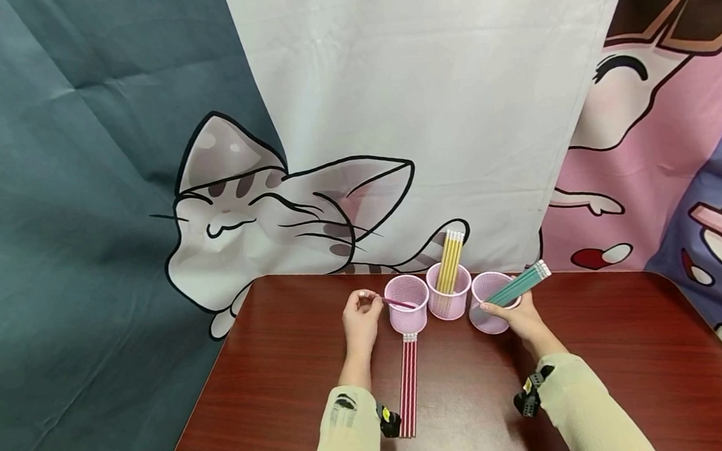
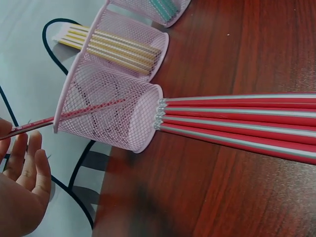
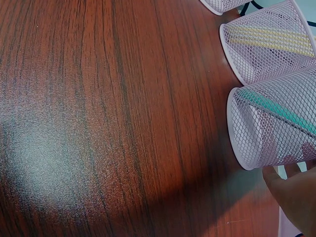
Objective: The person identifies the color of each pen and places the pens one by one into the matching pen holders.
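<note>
My left hand (image 1: 361, 320) pinches one red pencil (image 2: 37, 125) near its end, between thumb and fingertips. That pencil slants over the rim of the left pink mesh cup (image 1: 410, 322), its other end inside. Several red-and-silver striped pencils (image 1: 409, 389) lie side by side on the table in front of this cup. My right hand (image 1: 525, 322) grips the right pink mesh cup (image 3: 276, 133) at its rim and side, the thumb at the front. Green pencils (image 1: 522, 284) lean out of that cup to the right.
Between the two cups stands a middle pink mesh cup (image 1: 443, 308) with several yellow pencils (image 1: 450, 264) upright in it. All three cups are near the back edge of the brown wooden table (image 1: 286, 404). A printed cloth (image 1: 452, 88) hangs behind.
</note>
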`<state>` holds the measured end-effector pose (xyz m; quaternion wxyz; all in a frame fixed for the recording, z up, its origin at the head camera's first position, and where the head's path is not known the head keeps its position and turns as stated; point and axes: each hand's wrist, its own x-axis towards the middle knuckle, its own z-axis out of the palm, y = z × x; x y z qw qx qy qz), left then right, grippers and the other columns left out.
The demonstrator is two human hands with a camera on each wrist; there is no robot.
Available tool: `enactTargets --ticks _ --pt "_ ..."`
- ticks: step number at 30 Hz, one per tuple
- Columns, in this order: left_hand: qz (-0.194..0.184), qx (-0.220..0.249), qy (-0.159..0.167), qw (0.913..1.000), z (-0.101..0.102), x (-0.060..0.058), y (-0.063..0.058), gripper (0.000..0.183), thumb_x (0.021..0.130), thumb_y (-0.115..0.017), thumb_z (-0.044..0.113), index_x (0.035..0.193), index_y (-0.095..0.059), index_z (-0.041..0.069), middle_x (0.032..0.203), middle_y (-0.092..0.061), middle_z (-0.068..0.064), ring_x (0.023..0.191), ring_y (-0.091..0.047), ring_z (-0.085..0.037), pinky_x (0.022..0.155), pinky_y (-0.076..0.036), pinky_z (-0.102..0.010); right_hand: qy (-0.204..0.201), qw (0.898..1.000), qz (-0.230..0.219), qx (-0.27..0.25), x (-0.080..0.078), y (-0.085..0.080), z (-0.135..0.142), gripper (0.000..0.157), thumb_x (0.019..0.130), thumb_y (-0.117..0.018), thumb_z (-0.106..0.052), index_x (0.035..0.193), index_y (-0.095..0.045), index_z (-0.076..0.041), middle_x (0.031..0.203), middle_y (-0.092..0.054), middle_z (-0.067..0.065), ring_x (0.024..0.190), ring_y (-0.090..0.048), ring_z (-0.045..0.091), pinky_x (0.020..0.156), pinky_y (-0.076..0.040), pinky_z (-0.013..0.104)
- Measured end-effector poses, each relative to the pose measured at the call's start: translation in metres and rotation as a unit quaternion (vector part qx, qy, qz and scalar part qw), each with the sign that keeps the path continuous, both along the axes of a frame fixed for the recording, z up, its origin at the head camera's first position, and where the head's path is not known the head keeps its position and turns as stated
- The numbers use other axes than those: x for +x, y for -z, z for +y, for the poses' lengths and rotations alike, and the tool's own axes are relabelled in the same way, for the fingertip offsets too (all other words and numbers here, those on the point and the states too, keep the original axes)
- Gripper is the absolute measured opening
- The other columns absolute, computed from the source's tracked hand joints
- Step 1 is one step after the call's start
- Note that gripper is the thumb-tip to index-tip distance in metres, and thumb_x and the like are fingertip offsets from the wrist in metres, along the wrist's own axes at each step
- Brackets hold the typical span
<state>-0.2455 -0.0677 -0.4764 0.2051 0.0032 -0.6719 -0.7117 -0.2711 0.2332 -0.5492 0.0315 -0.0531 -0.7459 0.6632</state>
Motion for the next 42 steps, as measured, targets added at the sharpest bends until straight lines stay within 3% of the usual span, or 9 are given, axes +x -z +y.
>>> enactTargets --ticks 4,8,12,18,23,26,32,39,42 --pt "-0.010 -0.002 0.003 0.9999 0.001 0.000 0.003 0.011 0.079 -0.059 -0.011 0.089 -0.056 -0.015 0.082 -0.060 -0.025 0.067 -0.057 -0.023 0.058 -0.046 -0.016 -0.005 1.000 0.002 0.012 0.001 -0.001 0.000 0.106 0.073 -0.078 -0.032 0.145 -0.004 -0.008 0.143 -0.019 0.022 0.127 -0.025 0.029 0.107 -0.020 0.039" --pt "-0.020 0.003 0.012 0.9997 0.002 -0.001 0.006 0.013 0.082 -0.058 -0.009 0.093 -0.056 -0.017 0.082 -0.061 -0.025 0.072 -0.060 -0.041 0.056 -0.048 -0.020 -0.003 1.000 0.004 0.001 -0.003 0.004 0.001 0.107 0.069 -0.081 -0.031 0.144 -0.006 -0.010 0.143 -0.021 0.019 0.127 -0.026 0.028 0.107 -0.019 0.041" --pt "-0.027 -0.008 0.011 0.9995 0.003 -0.002 0.007 0.016 0.086 -0.056 -0.005 0.097 -0.057 -0.017 0.082 -0.061 -0.026 0.079 -0.056 -0.052 0.050 -0.045 -0.021 0.002 1.000 -0.014 -0.010 0.000 -0.007 -0.003 0.105 0.073 -0.078 -0.018 0.144 -0.002 -0.008 0.145 -0.017 0.019 0.129 -0.022 0.030 0.108 -0.016 0.043" --pt "-0.061 -0.027 0.004 0.9978 0.004 -0.004 0.007 0.017 0.087 -0.057 -0.002 0.099 -0.058 -0.014 0.081 -0.062 -0.020 0.066 -0.060 -0.018 0.052 -0.048 -0.027 0.003 0.999 -0.030 -0.020 0.005 -0.021 -0.008 0.100 0.076 -0.074 -0.007 0.144 0.000 -0.005 0.146 -0.015 0.021 0.130 -0.021 0.030 0.109 -0.015 0.041" --pt "-0.082 -0.014 0.004 0.9966 0.002 -0.018 0.027 0.018 0.089 -0.059 0.004 0.099 -0.060 -0.010 0.083 -0.062 -0.023 0.061 -0.056 -0.006 0.049 -0.044 -0.023 0.010 1.000 -0.007 -0.002 0.002 -0.010 -0.006 0.101 0.073 -0.078 -0.019 0.142 -0.006 -0.005 0.142 -0.022 0.020 0.126 -0.027 0.029 0.107 -0.020 0.041" --pt "-0.096 -0.016 -0.002 0.9952 0.002 -0.026 0.037 0.021 0.090 -0.059 0.010 0.102 -0.061 -0.007 0.088 -0.064 -0.023 0.067 -0.063 -0.018 0.049 -0.044 -0.021 0.008 1.000 0.002 0.004 -0.004 0.004 0.000 0.106 0.070 -0.080 -0.027 0.143 -0.006 -0.008 0.142 -0.022 0.019 0.126 -0.027 0.029 0.107 -0.020 0.043" --pt "-0.115 -0.036 -0.004 0.9927 0.002 -0.031 0.040 0.025 0.092 -0.056 0.014 0.107 -0.061 -0.006 0.093 -0.066 -0.021 0.085 -0.062 -0.041 0.051 -0.046 -0.020 0.009 1.000 0.011 -0.008 -0.010 0.019 0.005 0.112 0.064 -0.083 -0.031 0.143 -0.007 -0.010 0.142 -0.022 0.018 0.128 -0.025 0.030 0.107 -0.017 0.046" --pt "-0.124 -0.047 0.006 0.9911 0.003 -0.027 0.045 0.024 0.093 -0.054 0.012 0.108 -0.061 -0.006 0.094 -0.066 -0.022 0.086 -0.062 -0.041 0.059 -0.053 -0.041 0.007 1.000 0.006 -0.003 -0.002 0.004 0.000 0.107 0.070 -0.080 -0.029 0.143 -0.005 -0.008 0.143 -0.020 0.020 0.128 -0.024 0.031 0.108 -0.017 0.043" --pt "-0.129 -0.043 0.012 0.9907 0.003 -0.025 0.047 0.024 0.092 -0.055 0.011 0.107 -0.061 -0.006 0.095 -0.065 -0.024 0.087 -0.062 -0.042 0.057 -0.052 -0.037 0.011 1.000 0.000 -0.006 0.003 -0.006 -0.004 0.105 0.072 -0.079 -0.025 0.144 -0.004 -0.006 0.144 -0.018 0.022 0.129 -0.022 0.031 0.108 -0.016 0.042"
